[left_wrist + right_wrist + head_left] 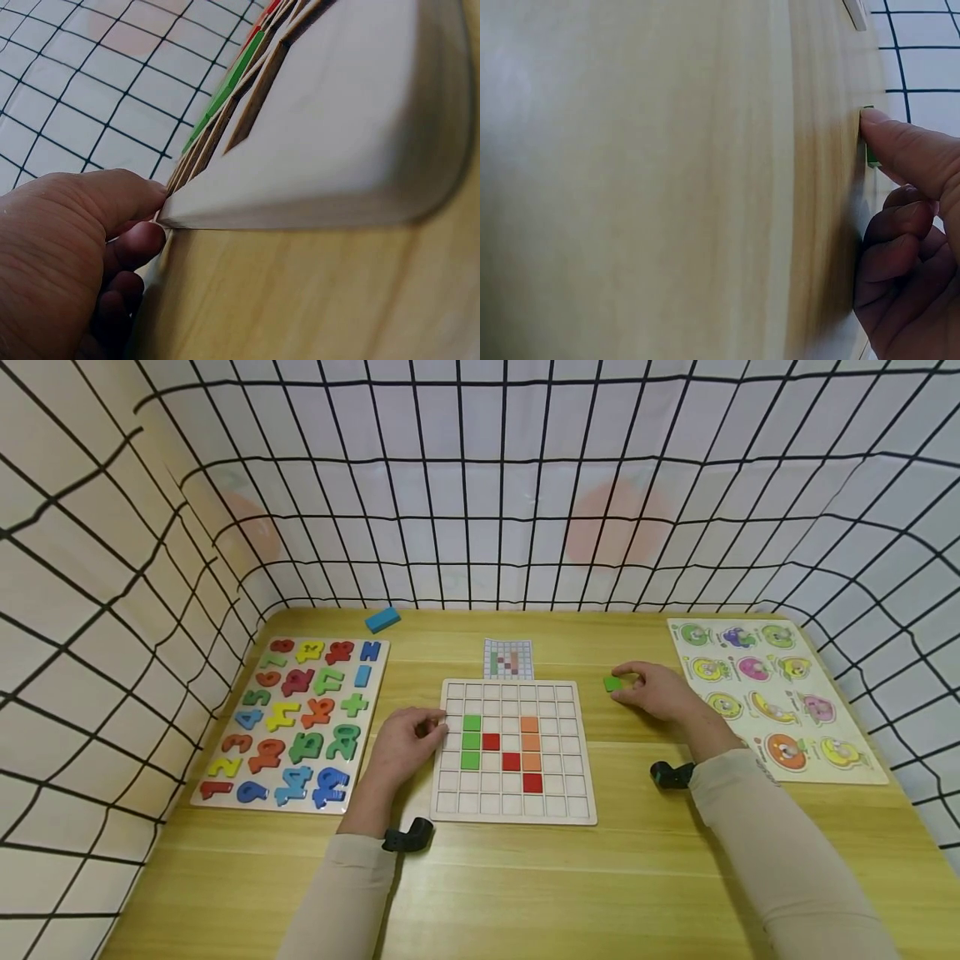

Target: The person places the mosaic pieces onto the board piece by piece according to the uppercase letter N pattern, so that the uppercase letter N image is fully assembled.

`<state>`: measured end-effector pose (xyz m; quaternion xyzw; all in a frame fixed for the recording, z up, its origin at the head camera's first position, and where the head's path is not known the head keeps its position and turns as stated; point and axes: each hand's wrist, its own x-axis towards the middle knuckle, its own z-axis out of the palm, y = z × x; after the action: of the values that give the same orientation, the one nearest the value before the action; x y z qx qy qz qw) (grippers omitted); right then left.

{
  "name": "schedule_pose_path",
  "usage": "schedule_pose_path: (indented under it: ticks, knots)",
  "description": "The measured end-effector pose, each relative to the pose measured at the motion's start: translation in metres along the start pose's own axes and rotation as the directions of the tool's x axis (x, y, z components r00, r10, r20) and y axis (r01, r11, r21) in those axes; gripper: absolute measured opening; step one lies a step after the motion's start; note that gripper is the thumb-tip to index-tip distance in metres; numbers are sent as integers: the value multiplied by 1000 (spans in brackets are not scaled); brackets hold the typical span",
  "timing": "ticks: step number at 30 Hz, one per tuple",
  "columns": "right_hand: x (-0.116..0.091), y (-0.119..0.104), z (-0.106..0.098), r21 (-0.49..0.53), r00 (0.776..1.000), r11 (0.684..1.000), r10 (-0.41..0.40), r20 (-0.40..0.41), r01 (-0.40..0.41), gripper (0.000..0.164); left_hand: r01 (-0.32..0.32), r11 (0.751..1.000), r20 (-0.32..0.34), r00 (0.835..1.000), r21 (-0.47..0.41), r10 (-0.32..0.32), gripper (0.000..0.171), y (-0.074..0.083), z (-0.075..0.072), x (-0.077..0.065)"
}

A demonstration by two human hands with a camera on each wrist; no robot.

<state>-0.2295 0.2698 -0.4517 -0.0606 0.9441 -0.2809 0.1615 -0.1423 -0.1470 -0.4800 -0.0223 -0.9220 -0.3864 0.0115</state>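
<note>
A white wooden grid board (457,785) lies mid-table. On it are a column of three green tiles (471,741), three red tiles (511,762) set in a stepped line, and three orange tiles (530,742) stacked in a column. My left hand (405,743) holds the board's left edge between thumb and forefinger, seen close up in the left wrist view. To the right of the board, my right hand (660,689) pinches a green square tile (612,683) low over the table. Thumb and fingertip partly cover this tile in the right wrist view.
A small printed pattern card (508,660) touches the board's far edge. Left of it stands a number puzzle board (296,793), with a blue block (383,619) behind. A fruit picture board (832,772) lies at right, under the right forearm. Black netting (502,460) encloses the table.
</note>
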Motion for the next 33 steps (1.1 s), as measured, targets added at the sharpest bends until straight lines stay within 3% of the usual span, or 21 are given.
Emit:
schedule_pose_path:
  ticks: [33]
  knots:
    - [-3, 0, 2, -36, 999, 999, -19, -47, 18, 42, -21, 1000, -8, 1000, 6, 21, 27, 2, -1, -1]
